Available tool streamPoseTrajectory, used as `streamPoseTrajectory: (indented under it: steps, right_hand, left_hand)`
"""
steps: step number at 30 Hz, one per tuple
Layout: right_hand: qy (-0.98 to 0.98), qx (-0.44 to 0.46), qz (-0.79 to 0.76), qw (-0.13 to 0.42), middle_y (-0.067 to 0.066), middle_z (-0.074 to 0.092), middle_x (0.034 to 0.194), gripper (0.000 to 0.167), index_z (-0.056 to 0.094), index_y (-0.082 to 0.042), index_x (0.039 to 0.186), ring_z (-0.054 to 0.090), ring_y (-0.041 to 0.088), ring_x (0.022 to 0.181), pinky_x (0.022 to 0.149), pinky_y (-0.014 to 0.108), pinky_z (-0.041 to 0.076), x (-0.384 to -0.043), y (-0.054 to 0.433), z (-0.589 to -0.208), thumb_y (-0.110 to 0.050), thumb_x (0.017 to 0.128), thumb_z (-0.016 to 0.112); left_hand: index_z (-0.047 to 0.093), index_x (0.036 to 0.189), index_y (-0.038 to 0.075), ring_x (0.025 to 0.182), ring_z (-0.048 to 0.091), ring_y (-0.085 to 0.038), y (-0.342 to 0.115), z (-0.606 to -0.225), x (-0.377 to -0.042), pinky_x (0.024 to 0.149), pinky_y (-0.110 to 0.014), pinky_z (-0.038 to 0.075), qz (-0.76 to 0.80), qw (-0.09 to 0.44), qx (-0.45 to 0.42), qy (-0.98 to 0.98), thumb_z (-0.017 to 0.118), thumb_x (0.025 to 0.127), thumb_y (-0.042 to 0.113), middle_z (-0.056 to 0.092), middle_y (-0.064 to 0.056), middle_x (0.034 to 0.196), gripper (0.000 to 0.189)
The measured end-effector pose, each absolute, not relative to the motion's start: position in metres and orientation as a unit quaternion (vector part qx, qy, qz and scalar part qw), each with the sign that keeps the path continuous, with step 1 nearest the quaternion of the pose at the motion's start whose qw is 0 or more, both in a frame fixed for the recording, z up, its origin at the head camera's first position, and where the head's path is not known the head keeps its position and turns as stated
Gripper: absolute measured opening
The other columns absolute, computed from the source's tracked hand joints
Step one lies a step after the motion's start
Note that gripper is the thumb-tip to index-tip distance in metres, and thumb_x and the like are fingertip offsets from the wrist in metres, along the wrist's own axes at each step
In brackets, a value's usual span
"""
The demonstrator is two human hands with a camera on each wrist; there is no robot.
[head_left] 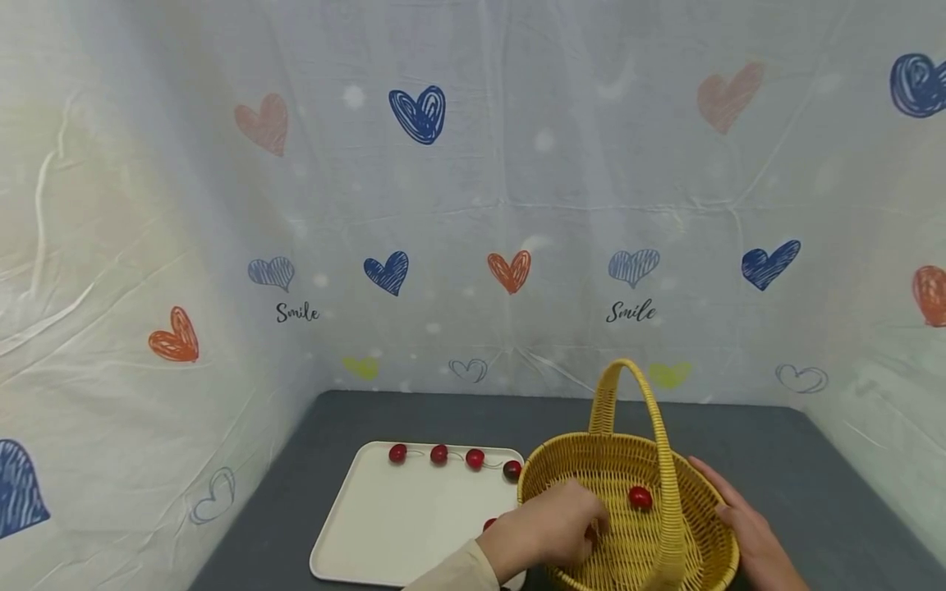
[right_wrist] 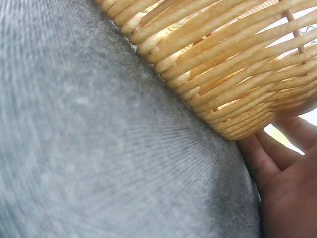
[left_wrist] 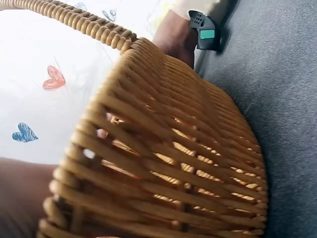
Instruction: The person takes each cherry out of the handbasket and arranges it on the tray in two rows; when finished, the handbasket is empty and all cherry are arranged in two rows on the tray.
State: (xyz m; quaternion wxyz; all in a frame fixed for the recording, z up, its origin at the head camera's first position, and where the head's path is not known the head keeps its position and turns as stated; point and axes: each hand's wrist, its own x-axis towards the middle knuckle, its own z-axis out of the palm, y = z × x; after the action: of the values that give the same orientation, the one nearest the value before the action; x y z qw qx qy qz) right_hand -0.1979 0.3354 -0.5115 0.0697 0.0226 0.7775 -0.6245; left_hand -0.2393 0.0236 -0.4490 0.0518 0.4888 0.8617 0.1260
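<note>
My left hand (head_left: 554,521) reaches over the near-left rim into a yellow wicker basket (head_left: 550,460), fingers curled downward. They pinch a cherry (head_left: 591,533), of which only a bit of red shows beside the fingertips. Another red cherry (head_left: 640,497) lies on the basket floor. Against the basket's right outer wall rests my right hand (head_left: 754,525), its fingers stretched along the weave and the thumb near the rim. The right wrist view shows these fingers (right_wrist: 292,131) spread at the wall, low by the table. In the left wrist view the wicker wall (left_wrist: 163,134) hides the left fingertips.
A white tray (head_left: 399,525) stands left of the basket. Several cherries line its far edge, the darkest cherry (head_left: 512,470) close to the basket; one more (head_left: 489,523) is partly behind my left hand. The basket's tall handle (head_left: 668,492) arches over the opening. A grey cloth (head_left: 783,460) covers the table.
</note>
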Motion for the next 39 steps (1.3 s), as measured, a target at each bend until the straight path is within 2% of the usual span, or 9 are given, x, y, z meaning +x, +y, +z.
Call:
streamPoseTrajectory:
  steps: [4,7,9,13,18,26,31,33,39]
  right_hand:
    - [0.778,0.025,-0.625,0.069,0.034,0.008,0.179,0.066,0.009,-0.017,0.178,0.066,0.032,0.131,0.083,0.046,0.067,-0.198,0.335,-0.511,-0.009,0.114,0.024]
    - [0.777,0.029,-0.624,0.07,0.034,0.008,0.179,0.067,0.009,-0.018,0.178,0.066,0.033,0.131,0.083,0.046,0.067,-0.198,0.335,-0.511,-0.009,0.114,0.024]
    - [0.779,0.028,-0.623,0.07,0.035,0.008,0.179,0.067,0.01,-0.018,0.178,0.064,0.034,0.134,0.084,0.045,0.067,-0.198,0.335,-0.511,-0.008,0.114,0.024]
    - [0.782,0.021,-0.62,0.063,0.034,0.01,0.178,0.064,0.012,-0.018,0.178,0.068,0.021,0.127,0.083,0.044,0.067,-0.197,0.335,-0.513,-0.012,0.116,0.025]
    - [0.783,-0.002,-0.62,0.05,0.034,0.011,0.177,0.06,0.012,-0.017,0.178,0.068,-0.004,0.11,0.08,0.044,0.067,-0.197,0.338,-0.517,-0.019,0.12,0.025]
    - [0.783,0.007,-0.62,0.047,0.031,0.011,0.178,0.061,0.015,-0.017,0.178,0.059,-0.015,0.11,0.084,0.041,0.067,-0.198,0.336,-0.52,-0.012,0.118,0.025]
    - [0.786,0.003,-0.617,0.045,0.032,0.009,0.179,0.064,0.014,-0.015,0.177,0.054,-0.02,0.109,0.084,0.041,0.067,-0.198,0.334,-0.518,-0.006,0.115,0.024]
    - [0.786,0.004,-0.617,0.046,0.032,0.009,0.179,0.064,0.014,-0.015,0.178,0.057,-0.015,0.111,0.083,0.041,0.067,-0.198,0.334,-0.517,-0.006,0.115,0.024]
    - [0.787,0.013,-0.614,0.051,0.033,0.009,0.178,0.064,0.013,-0.014,0.178,0.062,0.024,0.135,0.083,0.044,0.067,-0.199,0.334,-0.515,-0.007,0.115,0.024]
  left_hand:
    - [0.083,0.092,0.019,0.063,0.047,0.005,0.024,-0.455,-0.241,0.057,-0.009,0.038,0.14,0.04,0.452,0.88,0.083,0.091,0.012,0.065,0.015,0.072,0.007]
    - [0.072,0.074,0.019,0.056,0.036,-0.001,0.024,-0.458,-0.239,0.05,-0.016,0.032,0.153,0.038,0.414,0.897,0.084,0.09,0.013,0.045,0.013,0.058,0.021]
    - [0.071,0.071,0.02,0.056,0.037,0.0,0.025,-0.459,-0.238,0.051,-0.014,0.033,0.157,0.034,0.408,0.899,0.084,0.09,0.012,0.046,0.014,0.057,0.025]
    - [0.083,0.093,0.021,0.067,0.051,0.008,0.025,-0.458,-0.239,0.06,-0.008,0.042,0.178,0.006,0.418,0.891,0.082,0.092,0.008,0.066,0.018,0.075,0.013]
    - [0.082,0.124,0.016,0.085,0.063,0.013,0.02,-0.455,-0.241,0.071,-0.004,0.049,0.246,-0.014,0.419,0.874,0.081,0.097,0.007,0.079,0.012,0.108,0.029]
    - [0.078,0.131,0.012,0.096,0.069,0.011,0.011,-0.454,-0.235,0.078,-0.004,0.054,0.354,-0.027,0.416,0.837,0.082,0.099,0.011,0.08,0.007,0.115,0.032]
    - [0.08,0.128,0.011,0.102,0.071,0.008,0.001,-0.449,-0.227,0.084,-0.012,0.061,0.469,0.016,0.419,0.778,0.081,0.1,0.009,0.08,0.001,0.121,0.028]
    - [0.079,0.131,0.011,0.106,0.072,0.005,-0.005,-0.448,-0.224,0.087,-0.016,0.062,0.517,0.042,0.413,0.749,0.08,0.1,0.008,0.079,-0.003,0.126,0.031]
    - [0.076,0.134,0.013,0.112,0.075,-0.003,-0.027,-0.443,-0.216,0.093,-0.023,0.064,0.598,0.079,0.377,0.703,0.082,0.098,0.011,0.077,-0.005,0.13,0.037]
